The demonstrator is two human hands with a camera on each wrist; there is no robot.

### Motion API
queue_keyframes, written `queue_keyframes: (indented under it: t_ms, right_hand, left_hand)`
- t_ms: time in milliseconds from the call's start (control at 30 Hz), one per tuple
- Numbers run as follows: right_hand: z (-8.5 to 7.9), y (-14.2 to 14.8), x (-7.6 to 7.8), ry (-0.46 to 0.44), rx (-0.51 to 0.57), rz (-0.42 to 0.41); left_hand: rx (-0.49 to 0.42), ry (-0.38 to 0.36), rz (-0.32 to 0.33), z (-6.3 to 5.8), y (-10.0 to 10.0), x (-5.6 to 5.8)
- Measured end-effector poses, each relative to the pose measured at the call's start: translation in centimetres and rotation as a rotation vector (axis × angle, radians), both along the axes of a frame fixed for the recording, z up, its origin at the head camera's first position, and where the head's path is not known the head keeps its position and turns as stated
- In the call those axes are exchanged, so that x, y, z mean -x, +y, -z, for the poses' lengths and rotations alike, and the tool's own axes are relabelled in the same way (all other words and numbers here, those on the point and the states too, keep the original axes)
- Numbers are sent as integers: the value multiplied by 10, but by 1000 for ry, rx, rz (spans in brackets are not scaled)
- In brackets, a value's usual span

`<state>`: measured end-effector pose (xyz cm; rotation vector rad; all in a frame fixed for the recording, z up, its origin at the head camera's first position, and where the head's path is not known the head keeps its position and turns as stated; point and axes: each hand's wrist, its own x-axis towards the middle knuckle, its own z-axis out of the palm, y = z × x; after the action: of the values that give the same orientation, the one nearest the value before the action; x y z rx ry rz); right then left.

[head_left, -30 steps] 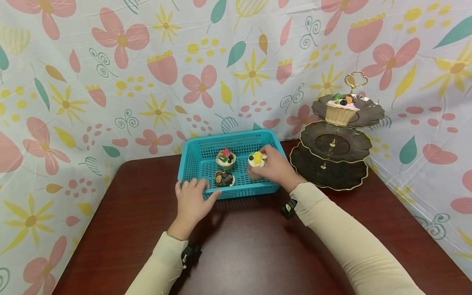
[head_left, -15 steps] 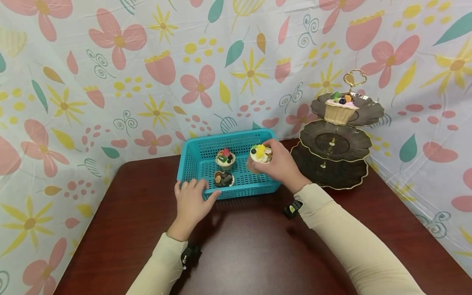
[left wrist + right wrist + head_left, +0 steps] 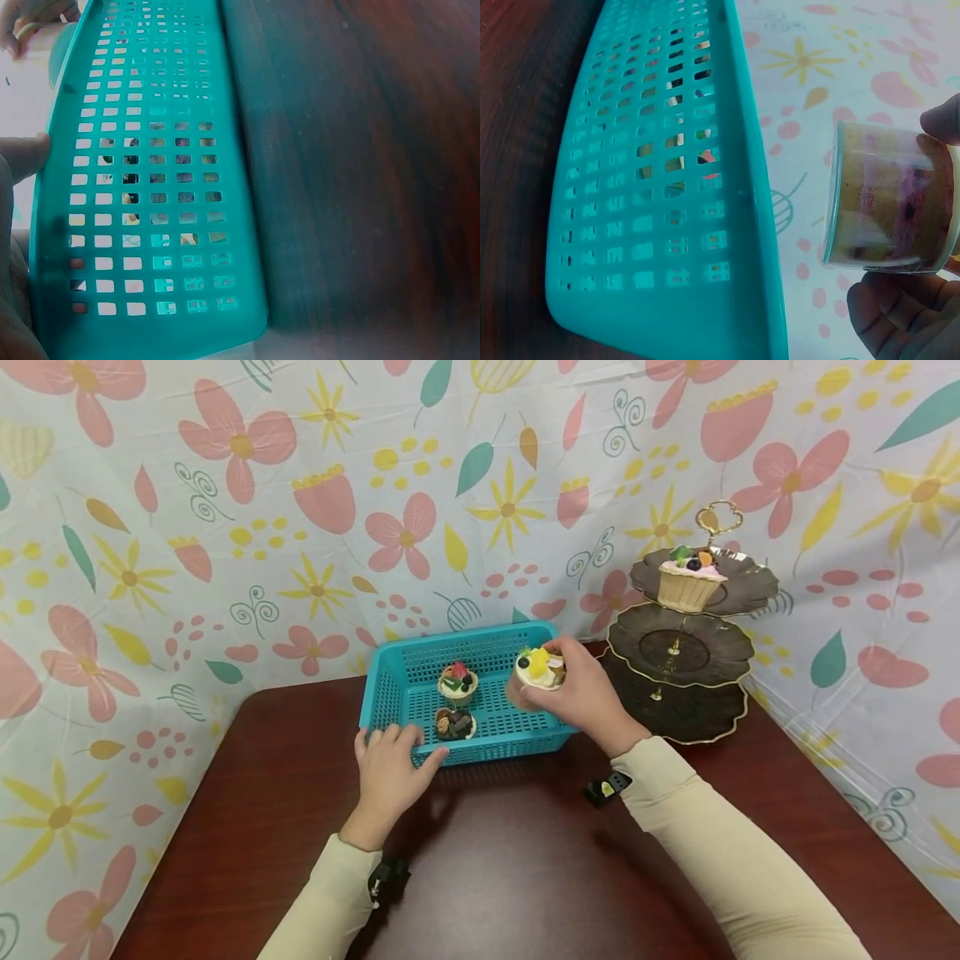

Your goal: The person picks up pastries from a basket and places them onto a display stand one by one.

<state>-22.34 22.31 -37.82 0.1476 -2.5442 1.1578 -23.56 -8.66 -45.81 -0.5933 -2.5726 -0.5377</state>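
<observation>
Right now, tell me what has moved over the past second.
The right hand has lifted the dessert cup upward and to the right; it already had hold of it, and nothing was let go. Unchanged: the left hand on the near rim of the basket, the two cakes inside, and the cupcake on the stand.

Right hand [image 3: 596, 697]: gripped the cream-topped cup [image 3: 540, 668], yellow topping upward, over the right side of the blue basket [image 3: 502, 748]!
Left hand [image 3: 388, 777]: fingers lay over the basket's near rim, toward its left corner.
Basket: two more inside, a berry-topped cup [image 3: 457, 687] behind, a dark-topped treat [image 3: 455, 724] just in front!
Tiered stand [image 3: 636, 643]: three dark, gold-edged plates rose on the right, and up top sat a pink-frosted cupcake [image 3: 688, 589]!
Table [image 3: 487, 868]: glossy reddish-brown, it bore basket and stand.
Backdrop [image 3: 258, 547]: flowers and leaves filled it.
</observation>
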Motion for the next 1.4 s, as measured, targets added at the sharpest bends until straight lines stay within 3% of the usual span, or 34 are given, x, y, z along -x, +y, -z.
queue_keyframes:
  t_ms: [1100, 1400]
  right_hand:
    - [28, 25, -31, 61, 41, -94]
    - [33, 27, -37, 126, 50, -111]
  left_hand:
    - [-5, 18, 7, 0, 1, -1]
    - [-3, 18, 6, 0, 1, -1]
